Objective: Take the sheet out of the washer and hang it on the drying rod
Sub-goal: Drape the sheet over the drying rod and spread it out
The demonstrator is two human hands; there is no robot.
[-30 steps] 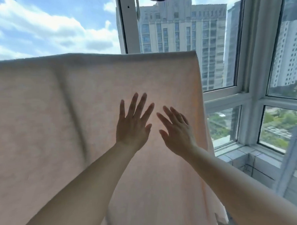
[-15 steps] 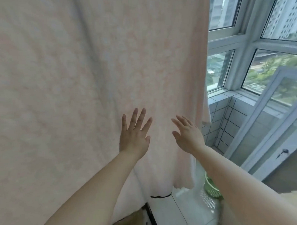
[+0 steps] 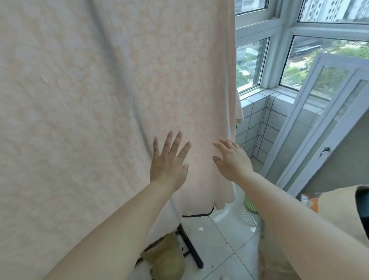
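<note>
On the balcony by the corner windows [image 3: 254, 64]: sheet [image 3: 94, 101] already hangs down in front of the person and fills most of the view. Rod itself is out of frame, so can't confirm how evenly it's draped.

Left hand [image 3: 167, 163]: fingers straight and spread wide, palm flat against the cloth, holding nothing. Right hand [image 3: 232, 159]: fingers loosely extended, near the sheet's right edge, gripping nothing; can't tell if it actually touches the fabric. Looks like a smoothing pass, hanging step mostly done.

Sheet's bottom hem sits low, close above the tiled floor [image 3: 214, 233]. Below it: a black stand foot [image 3: 191, 250] with a thin black bar just under the hem, a yellowish lumpy thing [image 3: 165, 264] beside it, a green basket [image 3: 250, 204] to the right. An open window sash [image 3: 317, 122] leans in at the right.

Risks from here:
- Flat palms with downward drag could pull the near side longer, and the sheet may then slide off the rod. No grip on it, so nothing would catch it.
- Hem could land on the floor or snag on the stand foot or bar if the near side drops any further. Wet cloth would pick up dirt.
- Vertical crease just left of the left hand; pushing sideways may bunch it instead of flattening it.
- Open sash means wind; a loose right edge could flap onto the frame.

Would check the rod overlap before letting go.
</note>
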